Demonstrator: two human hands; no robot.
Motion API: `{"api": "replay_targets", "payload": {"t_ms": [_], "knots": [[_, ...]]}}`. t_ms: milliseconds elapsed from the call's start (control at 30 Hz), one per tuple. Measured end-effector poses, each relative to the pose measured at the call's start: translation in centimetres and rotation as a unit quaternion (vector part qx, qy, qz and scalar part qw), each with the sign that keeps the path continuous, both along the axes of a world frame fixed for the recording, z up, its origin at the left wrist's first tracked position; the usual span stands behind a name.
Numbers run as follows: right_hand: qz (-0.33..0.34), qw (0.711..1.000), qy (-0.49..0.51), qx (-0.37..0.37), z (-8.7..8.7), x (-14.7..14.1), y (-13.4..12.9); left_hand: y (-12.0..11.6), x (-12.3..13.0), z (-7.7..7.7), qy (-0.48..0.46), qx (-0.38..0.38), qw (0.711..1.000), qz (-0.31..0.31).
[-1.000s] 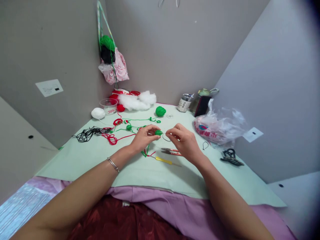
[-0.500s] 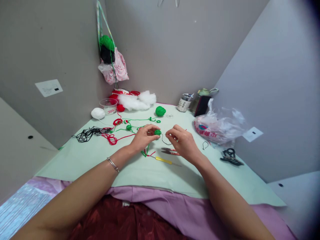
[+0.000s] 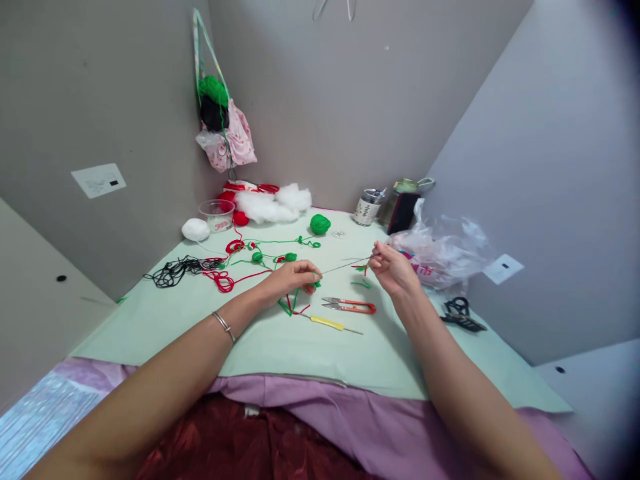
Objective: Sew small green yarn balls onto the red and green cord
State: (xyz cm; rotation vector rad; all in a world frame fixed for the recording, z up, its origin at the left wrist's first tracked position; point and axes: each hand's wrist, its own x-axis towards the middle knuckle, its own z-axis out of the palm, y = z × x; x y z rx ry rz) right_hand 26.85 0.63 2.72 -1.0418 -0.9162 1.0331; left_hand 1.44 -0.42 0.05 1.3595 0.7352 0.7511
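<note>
My left hand is closed around a small green crocheted piece, mostly covered by the fingers. From it a dark thread runs taut, up and to the right, into the pinched fingertips of my right hand. A second thin dark strand sticks out leftward from those fingertips; whether it is a needle or a thread end is too fine to tell. On the table below lie orange-handled thread snips and a yellow-handled crochet hook. Green and red yarn ends hang by the left hand.
Black yarn, red yarn and small green crocheted pieces lie left. Behind are a green yarn ball, white stuffing and a clear tub. A plastic bag, can and black claw clip stand right.
My right hand has moved up and right, drawing the dark thread out longer and taut. My left hand has turned over the green piece and dropped slightly. The snips now show fully.
</note>
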Motion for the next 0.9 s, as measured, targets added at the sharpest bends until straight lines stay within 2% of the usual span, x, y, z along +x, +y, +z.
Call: {"api": "replay_targets", "payload": {"t_ms": [100,233,300,400,500,533,567,600,667,700,733,800,900], "knots": [[-0.025,0.999,-0.042,-0.015,-1.4,0.5,1.1,-0.3,0.1,0.3,-0.034,-0.047,0.998,-0.033],[-0.058,0.991,-0.116,-0.013,-2.9,0.5,2.0,-0.5,0.0,0.8,-0.067,-0.086,0.993,-0.045],[-0.054,0.984,-0.171,-0.018,-3.2,0.5,2.2,-0.5,-0.3,1.0,-0.086,-0.098,0.99,-0.05],[-0.029,0.966,-0.255,-0.025,-2.9,0.7,2.2,-0.2,-0.7,1.3,-0.115,-0.1,0.987,-0.043],[-0.016,0.949,-0.315,-0.017,-1.5,1.4,1.3,0.1,-1.0,1.2,-0.125,-0.105,0.987,-0.011],[0.008,0.939,-0.342,-0.016,-0.9,1.7,0.8,0.3,-1.0,1.2,-0.127,-0.107,0.986,0.002],[0.051,0.926,-0.374,-0.018,-0.3,1.8,0.2,0.4,-0.9,1.1,-0.129,-0.109,0.985,0.013],[0.125,0.899,-0.42,-0.02,0.3,1.9,-0.4,0.5,-0.9,0.9,-0.133,-0.11,0.985,0.022],[0.281,0.82,-0.498,-0.03,1.2,1.6,-1.7,0.6,-0.9,0.7,-0.144,-0.109,0.983,0.033],[0.325,0.784,-0.528,-0.037,1.4,1.2,-2.3,0.7,-0.9,0.6,-0.15,-0.106,0.982,0.035],[0.343,0.756,-0.556,-0.047,1.5,0.7,-2.8,0.8,-0.9,0.5,-0.155,-0.104,0.982,0.035],[0.343,0.72,-0.6,-0.057,1.4,-0.2,-3.4,0.8,-0.9,0.4,-0.161,-0.095,0.982,0.034],[0.363,0.705,-0.608,-0.052,1.1,-0.9,-3.6,0.9,-0.9,0.4,-0.142,-0.076,0.986,0.04]]}}
